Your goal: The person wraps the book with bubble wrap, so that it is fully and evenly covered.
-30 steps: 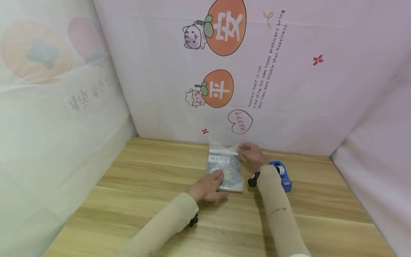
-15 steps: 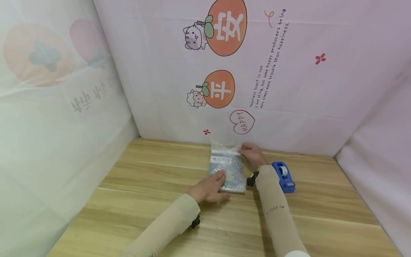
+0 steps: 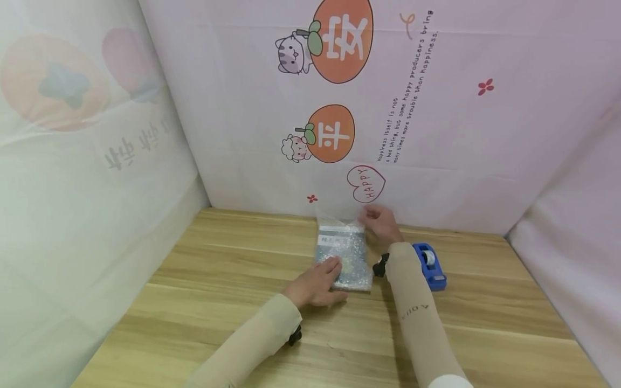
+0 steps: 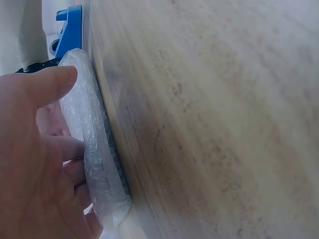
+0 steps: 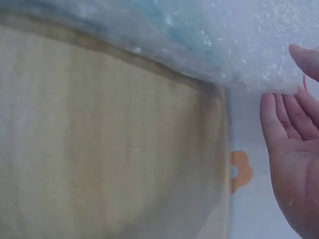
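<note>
A flat blue and white item [image 3: 335, 241] lies on the table inside clear bubble wrap [image 3: 356, 277]. My left hand [image 3: 312, 283] rests on its near left part, fingers extended over the wrap and thumb by the near edge. In the left wrist view, the fingertips of the left hand [image 4: 35, 149] touch the puffy side of the bubble wrap [image 4: 97, 154]. At the far right corner my right hand [image 3: 382, 223] pinches the loose end of the wrap, which rises off the table. The right wrist view has fingers of the right hand [image 5: 294, 149] under the wrap's edge and the thumb above.
Just right of the right forearm stands a blue tape dispenser [image 3: 433, 280] with a roll of tape. The wooden table [image 3: 233, 269] meets a printed white cloth [image 3: 252, 134] right behind the wrapped item. More cloth hangs on the left and right sides.
My right hand has moved slightly up and away toward the back cloth, lifting the loose end of the bubble wrap. The left hand stays on the wrapped item.
</note>
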Available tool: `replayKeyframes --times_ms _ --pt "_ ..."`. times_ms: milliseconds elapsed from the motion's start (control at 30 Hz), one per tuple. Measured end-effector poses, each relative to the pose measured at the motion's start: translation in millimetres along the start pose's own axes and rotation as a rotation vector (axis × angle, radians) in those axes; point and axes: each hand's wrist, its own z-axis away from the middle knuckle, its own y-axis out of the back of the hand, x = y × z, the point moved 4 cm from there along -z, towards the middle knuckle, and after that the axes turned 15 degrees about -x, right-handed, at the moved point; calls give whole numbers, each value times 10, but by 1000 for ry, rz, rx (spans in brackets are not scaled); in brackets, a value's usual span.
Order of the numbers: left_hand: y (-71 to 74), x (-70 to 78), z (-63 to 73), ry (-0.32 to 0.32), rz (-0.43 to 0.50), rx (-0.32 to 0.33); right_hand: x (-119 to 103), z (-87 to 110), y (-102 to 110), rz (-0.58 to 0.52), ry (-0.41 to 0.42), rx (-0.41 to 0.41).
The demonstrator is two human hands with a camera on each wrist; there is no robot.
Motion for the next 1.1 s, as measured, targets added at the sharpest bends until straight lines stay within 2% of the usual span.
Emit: replayKeyframes --times_ms 133,200,300,433,600,767,1000,1100 --pt "-2 17 6 1 -5 7 -80 -53 35 179 34 -24" --pt "-7 22 7 -2 -1 7 -173 -57 18 308 52 -36" --pt "-9 25 5 -1 -1 9 -351 -72 -53 551 89 -70" --pt "-7 19 -10 6 -12 11 -635 -64 -210 749 176 -115" --pt "-16 16 -35 -2 -32 20 -898 -37 -413 840 238 -111" --pt "-24 15 -39 0 -38 25 -1059 7 -567 895 285 -124" --pt "2 40 -9 -6 -29 23 -1114 121 -590 899 287 -123" --pt "18 41 5 -3 -22 16 -1127 189 -577 889 324 -128"
